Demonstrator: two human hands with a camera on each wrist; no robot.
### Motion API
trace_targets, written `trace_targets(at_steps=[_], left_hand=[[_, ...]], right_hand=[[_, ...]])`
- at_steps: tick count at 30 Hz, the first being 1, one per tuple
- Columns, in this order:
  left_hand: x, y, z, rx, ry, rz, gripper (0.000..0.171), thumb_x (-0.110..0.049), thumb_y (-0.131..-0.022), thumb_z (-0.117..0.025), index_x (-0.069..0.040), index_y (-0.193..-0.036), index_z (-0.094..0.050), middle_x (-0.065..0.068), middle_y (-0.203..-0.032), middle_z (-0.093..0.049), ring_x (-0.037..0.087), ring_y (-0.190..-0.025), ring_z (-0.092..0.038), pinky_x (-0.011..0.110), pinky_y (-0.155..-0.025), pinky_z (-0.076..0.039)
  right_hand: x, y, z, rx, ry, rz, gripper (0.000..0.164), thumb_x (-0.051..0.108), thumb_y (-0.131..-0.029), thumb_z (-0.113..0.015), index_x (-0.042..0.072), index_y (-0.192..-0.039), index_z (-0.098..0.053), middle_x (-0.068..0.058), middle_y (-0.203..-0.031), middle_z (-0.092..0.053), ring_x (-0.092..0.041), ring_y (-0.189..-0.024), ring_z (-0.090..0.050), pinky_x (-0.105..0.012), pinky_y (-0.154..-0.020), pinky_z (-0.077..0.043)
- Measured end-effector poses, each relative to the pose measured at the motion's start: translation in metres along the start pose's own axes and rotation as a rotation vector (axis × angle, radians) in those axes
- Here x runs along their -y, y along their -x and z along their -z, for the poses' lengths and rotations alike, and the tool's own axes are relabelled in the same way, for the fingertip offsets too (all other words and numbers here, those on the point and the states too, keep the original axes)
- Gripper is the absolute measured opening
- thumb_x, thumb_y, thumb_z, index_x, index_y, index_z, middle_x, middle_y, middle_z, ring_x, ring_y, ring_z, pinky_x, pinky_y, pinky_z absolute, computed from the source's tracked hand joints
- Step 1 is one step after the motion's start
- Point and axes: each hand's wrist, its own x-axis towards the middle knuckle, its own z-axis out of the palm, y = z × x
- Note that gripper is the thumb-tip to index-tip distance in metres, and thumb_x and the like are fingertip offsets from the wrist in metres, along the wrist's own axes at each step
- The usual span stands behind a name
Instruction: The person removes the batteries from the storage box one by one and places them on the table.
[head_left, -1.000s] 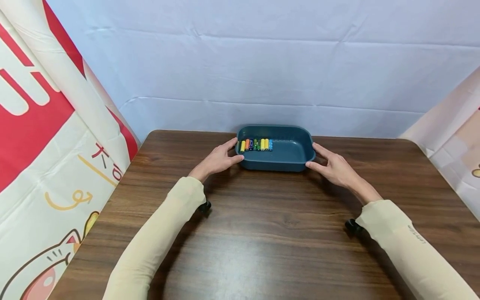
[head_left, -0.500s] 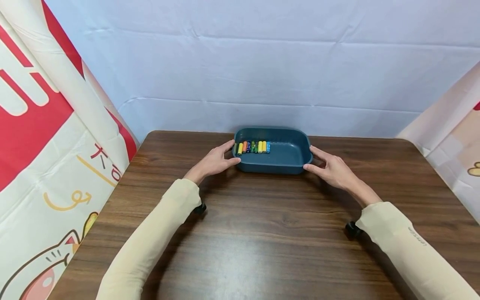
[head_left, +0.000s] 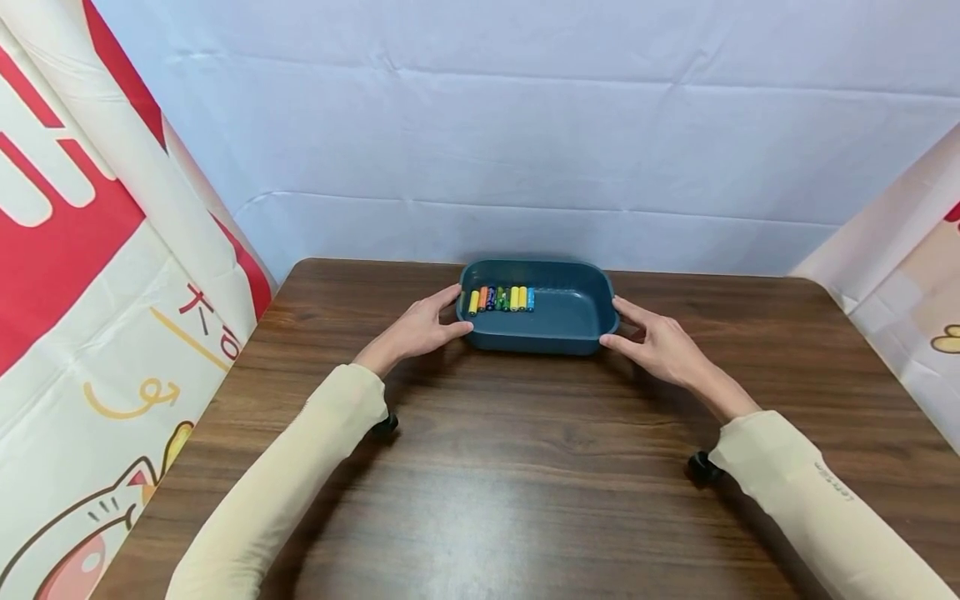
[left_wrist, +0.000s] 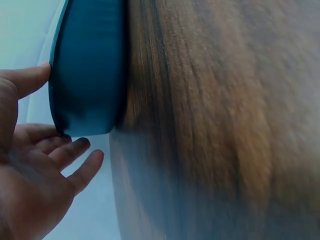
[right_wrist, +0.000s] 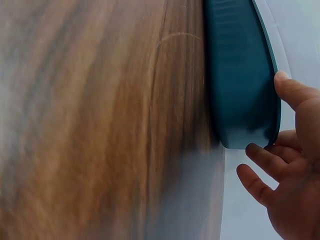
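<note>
A dark teal plastic basin (head_left: 536, 342) with rounded corners sits near the back edge of the wooden table. Inside it, several batteries (head_left: 502, 300) in yellow, orange, blue and green lie side by side toward the left. My left hand (head_left: 420, 327) grips the basin's left end, thumb at the front corner of the rim and fingers along the side. At the opposite end my right hand (head_left: 660, 344) holds it in the same way. In the left wrist view the thumb touches the rim of the basin (left_wrist: 90, 65), and some fingertips stand off its wall. The right wrist view shows a similar hold.
The brown wooden table (head_left: 525, 467) extends toward the front. A pale cloth backdrop (head_left: 525, 150) hangs close behind the basin, and a printed cloth (head_left: 82, 333) borders the left side. Black wrist devices (head_left: 703, 469) show beneath the sleeves.
The basin has shifted left and a little toward the front, batteries inside, with both hands staying at its ends.
</note>
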Motion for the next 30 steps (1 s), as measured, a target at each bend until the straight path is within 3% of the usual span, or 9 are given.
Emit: trace_targets(at_steps=[6, 16, 24, 30], left_hand=[[0.001, 0.009, 0.001, 0.001, -0.021, 0.006, 0.082, -0.035, -0.103, -0.066, -0.008, -0.165, -0.021, 0.008, -0.169, -0.026, 0.027, -0.152, -0.033, 0.051, -0.121, -0.031], [0.005, 0.029, 0.005, 0.008, -0.038, -0.004, 0.083, -0.037, -0.103, -0.066, -0.009, -0.165, -0.020, 0.010, -0.169, -0.025, 0.032, -0.146, -0.042, 0.053, -0.117, -0.038], [0.008, 0.039, 0.006, -0.011, -0.048, -0.014, 0.083, -0.036, -0.102, -0.067, -0.006, -0.165, -0.021, 0.011, -0.169, -0.025, 0.031, -0.148, -0.039, 0.052, -0.118, -0.037], [0.009, 0.045, 0.007, -0.022, -0.035, -0.024, 0.082, -0.033, -0.102, -0.068, -0.006, -0.165, -0.022, 0.013, -0.167, -0.031, 0.031, -0.144, -0.045, 0.052, -0.114, -0.042]], right_hand=[[0.007, 0.003, -0.004, 0.003, -0.010, -0.007, 0.078, 0.041, -0.102, -0.067, 0.002, -0.161, -0.032, -0.022, -0.162, -0.036, -0.046, -0.120, -0.062, -0.061, -0.095, -0.053], [0.017, 0.007, -0.012, -0.019, -0.001, 0.029, 0.077, 0.040, -0.101, -0.068, 0.002, -0.160, -0.035, -0.020, -0.162, -0.036, -0.035, -0.098, -0.068, -0.053, -0.084, -0.056], [0.023, 0.010, -0.017, -0.020, -0.015, 0.048, 0.077, 0.038, -0.101, -0.069, 0.000, -0.159, -0.036, -0.021, -0.162, -0.036, -0.042, -0.116, -0.064, -0.058, -0.091, -0.055], [0.028, 0.012, -0.021, -0.022, -0.019, 0.066, 0.076, 0.038, -0.101, -0.070, 0.000, -0.158, -0.037, -0.022, -0.162, -0.036, -0.041, -0.110, -0.067, -0.056, -0.088, -0.057]])
